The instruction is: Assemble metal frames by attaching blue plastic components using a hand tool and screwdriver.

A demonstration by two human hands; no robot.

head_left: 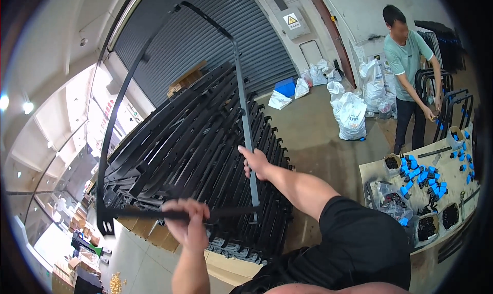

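Note:
Both of my hands hold one large black metal frame (241, 89), a rounded rectangle raised up in front of me. My left hand (188, 222), slightly blurred, is closed round its lower crossbar. My right hand (257, 163) grips the straight right-hand bar partway up, its thumb along the bar. Just beyond the frame rises a tall stack of similar black metal frames (190, 119), which shows through the opening.
To the right, a wooden worktable (377, 168) carries blue-and-black fittings (421, 176) and tubs of small black parts (426, 227). A co-worker (408, 63) handles black tubular frames there. White sacks (350, 114) and a blue bin (285, 87) stand near the roller shutter (205, 27).

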